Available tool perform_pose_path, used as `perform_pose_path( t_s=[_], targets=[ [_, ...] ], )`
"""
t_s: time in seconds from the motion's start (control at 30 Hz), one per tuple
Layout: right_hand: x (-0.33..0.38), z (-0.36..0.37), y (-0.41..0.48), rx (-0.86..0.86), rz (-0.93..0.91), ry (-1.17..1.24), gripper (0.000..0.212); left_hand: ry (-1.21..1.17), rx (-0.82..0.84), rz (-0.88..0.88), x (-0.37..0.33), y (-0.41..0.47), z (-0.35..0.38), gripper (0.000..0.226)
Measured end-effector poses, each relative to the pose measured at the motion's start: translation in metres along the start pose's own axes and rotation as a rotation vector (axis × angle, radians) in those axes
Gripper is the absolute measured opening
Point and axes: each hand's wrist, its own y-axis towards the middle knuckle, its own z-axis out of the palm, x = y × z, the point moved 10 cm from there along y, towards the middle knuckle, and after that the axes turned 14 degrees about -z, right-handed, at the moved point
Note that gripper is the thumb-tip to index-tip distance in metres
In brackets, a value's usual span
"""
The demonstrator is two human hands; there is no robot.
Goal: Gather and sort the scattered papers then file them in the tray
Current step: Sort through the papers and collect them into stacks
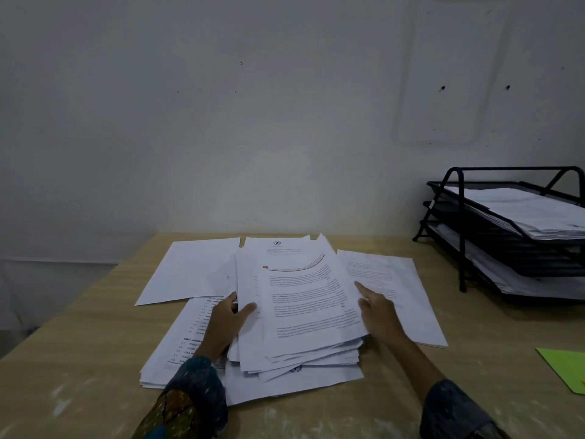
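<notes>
Stack [304, 312] sits mid-table, front-center, raised at its near-left edge and fanned unevenly. Your left hand [226, 324] pinches the stack's left edge: thumb on top of the sheets, fingers curled under, wrist bent in from the lower left, patterned sleeve [186, 403] resting over the loose sheets below. Your right hand [378, 315] is at the stack's right edge, index finger pointing fwd along it, other fingers curled; can't tell if it's actually gripping paper or just bracing. More sheets lie flat around the stack: one blank page [186, 270] to the left rear, one printed page [402, 293] to the right under your right hand. Tray [462, 229], black wire, multi-tier, stands at far right w/ papers already in the tiers, well apart from the stack. Green sheet [566, 369] at the right edge of the table [79, 359].
</notes>
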Motion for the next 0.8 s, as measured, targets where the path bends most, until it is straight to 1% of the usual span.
perform_pose_path(
  t_s=[0.17,0.33,0.37,0.43,0.47,0.53,0.57,0.6,0.63,0.7,0.73,0.77,0.8],
  targets=[
    [0.013,0.018,-0.001,0.074,-0.053,-0.019,0.042,-0.027,0.024,0.018,-0.003,-0.004,0.001,0.046],
    [0.024,0.031,-0.004,0.214,-0.105,-0.022,0.041,0.002,0.045,0.043,-0.002,-0.005,0.002,0.048],
    [0.021,0.028,-0.003,0.198,-0.073,0.014,0.042,0.006,0.043,0.05,-0.002,-0.006,0.002,0.048],
    [0.0,0.013,0.001,0.104,0.049,0.066,0.041,0.009,0.035,0.056,-0.004,-0.006,0.0,0.048],
    [-0.013,0.002,0.003,0.047,0.11,0.052,0.041,0.008,0.031,0.057,-0.005,-0.007,0.0,0.048],
    [-0.04,-0.023,0.001,-0.013,0.246,-0.092,0.044,0.004,0.029,0.057,-0.005,-0.005,0.0,0.048],
    [-0.054,-0.035,-0.003,-0.016,0.31,-0.186,0.05,0.003,0.03,0.056,-0.004,-0.005,0.0,0.048],
    [-0.07,-0.045,-0.006,-0.011,0.363,-0.257,0.06,0.005,0.031,0.053,-0.004,-0.005,0.0,0.048],
    [-0.089,-0.051,-0.008,0.002,0.405,-0.299,0.077,0.006,0.033,0.049,-0.003,-0.004,0.001,0.048],
    [-0.142,-0.05,-0.001,0.058,0.47,-0.36,0.117,0.003,0.036,0.042,-0.002,-0.003,0.001,0.049],
    [-0.164,-0.047,0.003,0.078,0.485,-0.401,0.13,-0.001,0.037,0.039,-0.001,-0.003,0.001,0.048],
    [-0.174,-0.047,0.005,0.079,0.488,-0.41,0.133,-0.004,0.036,0.036,-0.001,-0.003,0.001,0.048],
    [-0.164,-0.05,0.003,0.068,0.481,-0.388,0.125,-0.008,0.035,0.035,-0.001,-0.003,0.001,0.048]
  ],
)
